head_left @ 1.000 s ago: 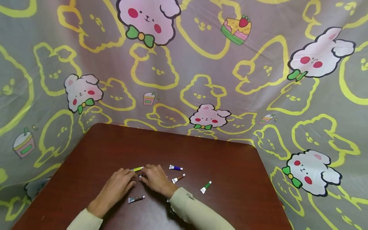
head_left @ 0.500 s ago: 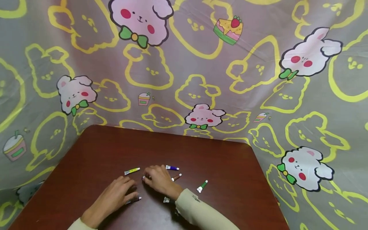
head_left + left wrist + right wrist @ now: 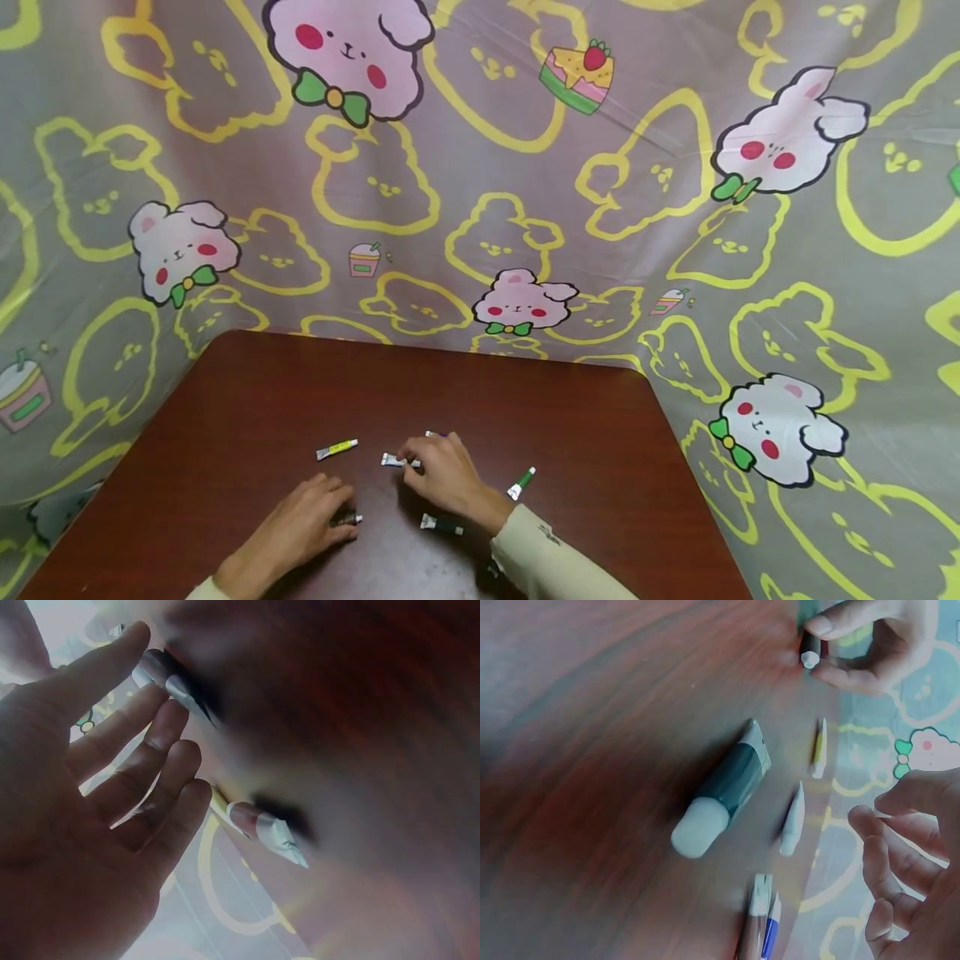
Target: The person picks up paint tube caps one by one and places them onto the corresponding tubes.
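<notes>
My left hand [image 3: 300, 521] is low over a brown paint tube [image 3: 347, 520]; thumb and index finger lie on either side of it, seemingly pinching it near its white cap. In the right wrist view this tube [image 3: 810, 649] shows between the left fingertips. My right hand [image 3: 446, 475] hovers beside a white paint tube [image 3: 391, 460], its fingers loosely bent and holding nothing. In the right wrist view a gap separates those fingers from the white tube [image 3: 793, 819]. A dark green paint tube [image 3: 441, 524] lies below the right wrist.
On the brown table [image 3: 285, 383] lie a yellow tube [image 3: 337, 450] and a green tube [image 3: 522, 483]. The right hand mostly hides a blue tube [image 3: 431, 434] from the head view. Another brown tube [image 3: 756, 915] shows in the right wrist view. Patterned cloth [image 3: 420, 250] surrounds the table.
My left hand has moved down from the yellow tube to the brown tube. My right hand has shifted right, uncovering the white tube. The head view has turned slightly right.
</notes>
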A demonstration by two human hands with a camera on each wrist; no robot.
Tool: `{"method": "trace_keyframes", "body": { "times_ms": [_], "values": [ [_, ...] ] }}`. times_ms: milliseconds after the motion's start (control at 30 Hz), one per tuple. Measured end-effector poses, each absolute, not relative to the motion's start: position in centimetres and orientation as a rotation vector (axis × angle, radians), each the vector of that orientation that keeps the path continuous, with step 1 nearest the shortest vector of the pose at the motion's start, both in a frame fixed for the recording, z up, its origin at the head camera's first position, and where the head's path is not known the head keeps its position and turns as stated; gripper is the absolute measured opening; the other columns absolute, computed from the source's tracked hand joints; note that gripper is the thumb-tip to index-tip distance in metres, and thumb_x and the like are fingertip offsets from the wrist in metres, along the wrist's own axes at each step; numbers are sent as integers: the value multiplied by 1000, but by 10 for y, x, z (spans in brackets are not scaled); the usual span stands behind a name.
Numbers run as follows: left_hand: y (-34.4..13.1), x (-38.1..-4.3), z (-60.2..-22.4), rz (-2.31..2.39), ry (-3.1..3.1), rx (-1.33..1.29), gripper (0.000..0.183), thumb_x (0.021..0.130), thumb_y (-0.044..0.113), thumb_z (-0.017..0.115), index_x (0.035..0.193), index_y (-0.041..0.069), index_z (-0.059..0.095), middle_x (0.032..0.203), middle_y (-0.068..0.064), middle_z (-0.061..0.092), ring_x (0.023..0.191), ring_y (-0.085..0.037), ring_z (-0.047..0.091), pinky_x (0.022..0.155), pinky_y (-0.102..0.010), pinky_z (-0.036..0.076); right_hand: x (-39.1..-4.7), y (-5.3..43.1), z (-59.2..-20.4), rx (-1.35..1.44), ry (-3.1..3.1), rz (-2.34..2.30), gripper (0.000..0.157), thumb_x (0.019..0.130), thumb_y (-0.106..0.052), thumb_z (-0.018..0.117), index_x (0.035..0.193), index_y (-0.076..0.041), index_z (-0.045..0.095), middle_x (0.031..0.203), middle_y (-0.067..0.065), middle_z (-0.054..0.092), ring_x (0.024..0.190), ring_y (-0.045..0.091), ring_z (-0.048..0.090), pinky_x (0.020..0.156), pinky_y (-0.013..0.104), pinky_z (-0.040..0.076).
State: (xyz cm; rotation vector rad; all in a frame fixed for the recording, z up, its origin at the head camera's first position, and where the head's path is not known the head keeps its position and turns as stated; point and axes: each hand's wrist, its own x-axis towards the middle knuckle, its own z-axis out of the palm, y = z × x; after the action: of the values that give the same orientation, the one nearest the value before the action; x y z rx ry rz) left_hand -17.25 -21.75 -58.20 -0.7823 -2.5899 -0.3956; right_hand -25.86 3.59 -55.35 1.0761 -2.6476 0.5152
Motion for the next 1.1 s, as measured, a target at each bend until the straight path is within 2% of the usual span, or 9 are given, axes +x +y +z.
{"method": "trace_keyframes", "body": {
  "times_ms": [200,467,667,800,967,1100],
  "values": [
    [-216,-174,-587,-402,-2534,-838,41,68,31,100,91,17,69,85,7,66,77,-15,57,68,-34,51,-251,53,-550,1056,-2636,582,13,89,-19,79,101,-23,81,88,-13,80,78,-1,71,73,22,37],
    [-215,-177,-589,-384,-2525,-878,37,71,25,98,88,19,66,81,9,63,75,-14,54,69,-34,49,-241,74,-549,1003,-2618,633,14,88,-20,79,102,-22,81,96,-13,81,81,7,74,75,23,39],
    [-215,-183,-587,-325,-2463,-893,39,69,25,99,87,20,64,79,10,60,74,-15,52,70,-35,48,-235,89,-543,950,-2633,689,15,88,-20,78,103,-21,81,96,-11,79,75,2,71,77,24,38],
    [-211,-188,-584,-277,-2409,-912,40,70,27,98,87,20,63,80,8,61,76,-16,56,78,-37,51,-231,97,-541,930,-2617,666,13,86,-21,79,99,-23,80,90,-14,76,71,-4,61,75,23,37],
    [-204,-192,-578,-248,-2359,-924,37,73,30,95,92,18,65,85,5,65,82,-19,62,89,-40,53,-226,106,-542,904,-2604,656,12,86,-22,82,97,-24,80,86,-16,71,69,0,59,74,21,35],
    [-195,-197,-571,-297,-2355,-946,35,74,29,94,92,19,66,84,6,65,81,-19,59,80,-38,51,-222,111,-544,913,-2565,661,15,84,-19,83,98,-23,82,85,-15,71,67,3,59,73,21,34]
  ]
}}
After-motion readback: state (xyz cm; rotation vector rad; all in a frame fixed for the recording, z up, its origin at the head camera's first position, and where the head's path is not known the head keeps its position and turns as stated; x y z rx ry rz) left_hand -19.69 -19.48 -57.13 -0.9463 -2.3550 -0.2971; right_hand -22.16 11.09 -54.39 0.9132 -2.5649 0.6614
